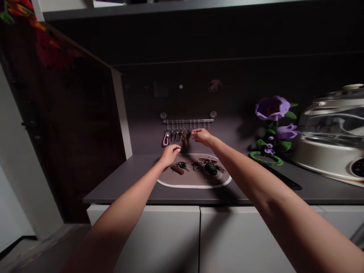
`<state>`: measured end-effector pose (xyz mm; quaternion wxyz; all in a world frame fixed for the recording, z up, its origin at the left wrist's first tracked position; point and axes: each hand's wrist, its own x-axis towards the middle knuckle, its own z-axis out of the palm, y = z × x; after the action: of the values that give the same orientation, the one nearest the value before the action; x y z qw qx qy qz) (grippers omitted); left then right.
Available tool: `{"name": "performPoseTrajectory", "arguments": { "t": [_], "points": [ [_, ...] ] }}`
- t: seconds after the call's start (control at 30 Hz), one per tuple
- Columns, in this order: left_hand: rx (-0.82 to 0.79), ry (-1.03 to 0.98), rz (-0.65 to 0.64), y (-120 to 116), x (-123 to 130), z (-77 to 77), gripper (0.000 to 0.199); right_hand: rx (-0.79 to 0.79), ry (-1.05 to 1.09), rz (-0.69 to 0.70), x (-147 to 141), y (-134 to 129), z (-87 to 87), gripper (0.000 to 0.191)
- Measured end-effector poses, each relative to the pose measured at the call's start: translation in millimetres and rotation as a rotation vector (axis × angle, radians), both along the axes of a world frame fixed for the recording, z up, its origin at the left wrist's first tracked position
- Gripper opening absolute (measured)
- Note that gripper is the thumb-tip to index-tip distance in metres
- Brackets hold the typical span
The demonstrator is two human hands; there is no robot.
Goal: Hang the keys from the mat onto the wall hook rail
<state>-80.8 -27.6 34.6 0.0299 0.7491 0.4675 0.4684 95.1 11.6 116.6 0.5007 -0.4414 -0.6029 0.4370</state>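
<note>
A clear hook rail [187, 121] is fixed to the dark wall, with a pink key loop [165, 139] and several bunches of keys [178, 135] hanging from its left and middle hooks. My right hand [201, 136] is raised just below the rail's right half, fingers together beside an orange-brown key item [184, 139]; what they hold, if anything, is hidden. Lower down, my left hand [170, 153] hovers over the mat's left part, fingers curled in with contents unclear. On the brown mat [193, 182] lie a brown key fob [177, 169] and a black car key [211, 168] among other keys.
Purple artificial flowers [272, 108] stand right of the mat on the grey counter [113, 185], near a black flat object [284, 180] and a white appliance [330, 151]. An upper shelf [170, 8] overhangs; a dark door [76, 125] is at left.
</note>
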Motion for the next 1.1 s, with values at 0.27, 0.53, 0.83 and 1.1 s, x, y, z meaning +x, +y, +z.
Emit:
{"name": "performPoseTrajectory", "arguments": {
  "t": [0.27,0.53,0.83,1.1],
  "points": [
    [-0.036,-0.137,-0.030,-6,12,-2.5,0.018,-0.003,0.072,0.070,0,-18,-16.8,0.009],
    [-0.078,-0.179,0.027,-8,12,-17.1,0.017,0.041,0.071,0.074,-8,-41,-64.6,0.007],
    [-0.071,0.202,0.162,-14,-9,-25.2,0.023,0.406,-0.341,-0.049,-6,-38,-103.6,0.009],
    [-0.125,0.468,0.231,-20,-11,-25.2,0.025,0.539,-0.727,-0.066,-7,-38,-107.0,0.013]
  ]
}}
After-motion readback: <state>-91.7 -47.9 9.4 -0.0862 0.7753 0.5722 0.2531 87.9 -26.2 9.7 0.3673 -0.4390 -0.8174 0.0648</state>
